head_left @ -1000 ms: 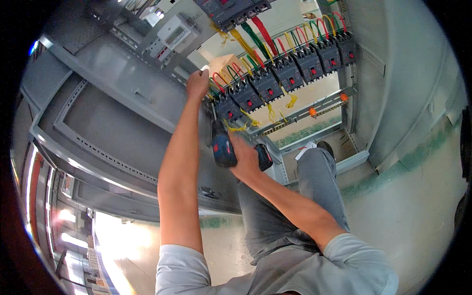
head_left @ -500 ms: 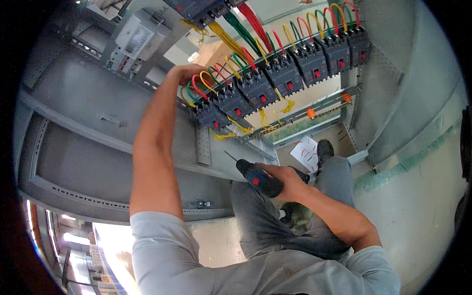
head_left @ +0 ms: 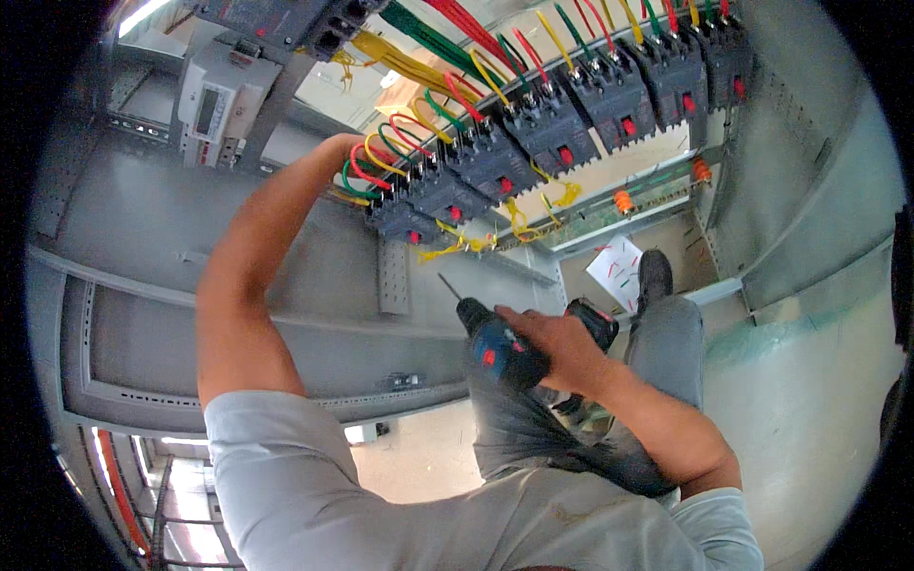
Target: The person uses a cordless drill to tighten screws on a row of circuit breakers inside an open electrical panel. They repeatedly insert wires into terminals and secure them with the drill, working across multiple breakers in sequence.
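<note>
My right hand [head_left: 571, 350] is wrapped round the grip of a dark blue and black cordless drill [head_left: 506, 354]. A long thin bit [head_left: 448, 286] sticks out of its chuck, angled up and left, apart from the breakers. My left hand [head_left: 350, 155] reaches behind the left end of a slanting row of black circuit breakers [head_left: 481, 164]; wires and the row's edge hide its fingers. Red, yellow and green wires [head_left: 385, 169] loop from the breakers' upper terminals close to that hand. Several breakers have red switches, and thin yellow wires [head_left: 466, 240] dangle below the row.
A grey metal cabinet [head_left: 286, 257] surrounds the breakers. At upper left sits a pale meter [head_left: 217, 103]. A larger black breaker [head_left: 286, 24] hangs above with thick wire bundles. Orange insulators [head_left: 624, 201] line a lower rail. White paper with scraps [head_left: 617, 271] lies near my foot.
My view has shifted, so the breaker row sits higher. The drill has turned slightly, its bit pointing more steeply upward. My left hand stays behind the row's left end.
</note>
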A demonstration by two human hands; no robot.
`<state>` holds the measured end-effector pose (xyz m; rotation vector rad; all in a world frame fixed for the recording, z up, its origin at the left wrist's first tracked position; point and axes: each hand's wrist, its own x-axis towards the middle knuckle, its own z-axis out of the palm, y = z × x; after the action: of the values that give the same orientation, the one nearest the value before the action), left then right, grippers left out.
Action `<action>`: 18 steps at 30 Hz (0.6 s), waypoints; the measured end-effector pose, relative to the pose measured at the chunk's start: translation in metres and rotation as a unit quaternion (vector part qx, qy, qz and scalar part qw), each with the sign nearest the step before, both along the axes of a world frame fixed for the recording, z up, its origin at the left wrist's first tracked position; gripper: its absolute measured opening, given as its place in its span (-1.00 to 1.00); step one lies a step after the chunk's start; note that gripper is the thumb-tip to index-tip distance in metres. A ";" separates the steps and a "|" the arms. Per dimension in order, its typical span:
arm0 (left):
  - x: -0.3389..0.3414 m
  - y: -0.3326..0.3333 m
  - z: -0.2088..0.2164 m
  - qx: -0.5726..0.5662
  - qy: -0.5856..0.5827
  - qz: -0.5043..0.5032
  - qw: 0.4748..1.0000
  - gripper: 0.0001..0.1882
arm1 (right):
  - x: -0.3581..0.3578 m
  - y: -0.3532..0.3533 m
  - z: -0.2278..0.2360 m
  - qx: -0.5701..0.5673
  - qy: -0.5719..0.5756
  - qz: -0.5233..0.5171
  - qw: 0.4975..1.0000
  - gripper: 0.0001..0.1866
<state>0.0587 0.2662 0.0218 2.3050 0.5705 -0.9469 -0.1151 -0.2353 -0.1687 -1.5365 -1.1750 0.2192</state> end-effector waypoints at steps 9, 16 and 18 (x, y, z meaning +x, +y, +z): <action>0.003 -0.040 0.040 0.118 -0.120 -0.471 0.866 -0.72 | 0.005 -0.008 0.015 0.002 0.086 -0.027 0.996 -0.22; -0.027 -0.107 0.063 0.033 -0.068 -0.031 0.997 -0.75 | -0.005 -0.008 0.003 0.103 0.089 -0.040 0.990 -0.17; -0.030 -0.114 0.064 0.024 -0.031 0.018 0.999 -0.73 | -0.007 -0.011 0.002 0.077 0.097 -0.028 0.992 -0.17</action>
<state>0.0286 0.1524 0.0858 2.3491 0.6124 -0.8499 -0.1224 -0.2459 -0.1663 -1.3786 -0.9711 0.2307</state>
